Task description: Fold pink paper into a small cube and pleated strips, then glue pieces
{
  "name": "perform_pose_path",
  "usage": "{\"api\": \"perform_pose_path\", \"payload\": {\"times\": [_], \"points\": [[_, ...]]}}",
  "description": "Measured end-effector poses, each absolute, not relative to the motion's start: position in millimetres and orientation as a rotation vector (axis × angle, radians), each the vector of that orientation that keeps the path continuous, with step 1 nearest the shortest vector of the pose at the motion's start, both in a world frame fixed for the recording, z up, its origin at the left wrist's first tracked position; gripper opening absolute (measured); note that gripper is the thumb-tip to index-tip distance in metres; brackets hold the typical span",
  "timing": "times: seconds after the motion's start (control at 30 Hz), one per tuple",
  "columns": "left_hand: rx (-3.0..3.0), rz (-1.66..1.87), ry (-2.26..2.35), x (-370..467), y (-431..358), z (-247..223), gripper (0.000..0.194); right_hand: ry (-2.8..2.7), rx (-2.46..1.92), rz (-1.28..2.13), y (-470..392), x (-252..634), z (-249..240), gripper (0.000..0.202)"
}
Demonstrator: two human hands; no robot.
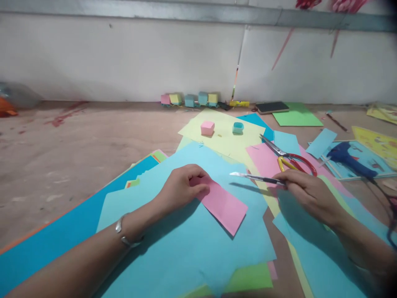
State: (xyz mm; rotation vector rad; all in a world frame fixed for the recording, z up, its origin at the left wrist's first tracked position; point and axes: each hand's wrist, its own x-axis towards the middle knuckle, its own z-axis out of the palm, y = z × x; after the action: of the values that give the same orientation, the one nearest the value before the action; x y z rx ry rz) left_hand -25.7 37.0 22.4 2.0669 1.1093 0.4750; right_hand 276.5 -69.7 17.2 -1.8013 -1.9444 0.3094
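Nearest the camera: green paper (249,278) at the lower edge, beside a large light-blue sheet (173,248) spread over the bench (62,145). Above that sheet, left hand (187,182) with thumb and fingers pinched on one end of a pink paper strip (225,209); free end angled toward the lower right, shadowed along its near edge. Opposite, right hand (307,190) closed around the handle of a craft knife (266,179); blade pointing left, raised over the paper and apart from the strip. Step in hand, by appearance: positioning of the strip, ahead of cutting or scoring. Called for next, on that reading: strip pressed flat and steadied, fingertips clear of the blade, knife lowered under control. Just beyond the knife, red-and-yellow-handled scissors (291,159). Farther out, on a pale-yellow sheet (231,144), a pink paper box (207,128) and a small blue open box (237,129). Along the wall (93,62), a row of little coloured boxes (189,100); far right, a blue glue gun (353,161).
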Motion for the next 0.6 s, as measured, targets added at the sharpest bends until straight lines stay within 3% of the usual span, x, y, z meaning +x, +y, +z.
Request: {"api": "perform_pose_path", "payload": {"times": [0.17, 0.5, 0.6], "points": [[2.063, 0.51, 1.098, -26.4, 36.4, 25.4, 0.005, -1.906, -1.744, 0.634, -68.3, 274.2, 22.7, 0.034], [2.192, 0.466, 1.114, -29.0, 37.8, 25.8, 0.005, -2.093, -1.632, 0.791, -69.1, 277.9, 25.6, 0.035], [2.373, 0.594, 1.128, -29.7, 35.0, 21.0, 0.023, -2.215, -1.598, 0.727, -70.3, 277.7, 23.0, 0.034]]}}
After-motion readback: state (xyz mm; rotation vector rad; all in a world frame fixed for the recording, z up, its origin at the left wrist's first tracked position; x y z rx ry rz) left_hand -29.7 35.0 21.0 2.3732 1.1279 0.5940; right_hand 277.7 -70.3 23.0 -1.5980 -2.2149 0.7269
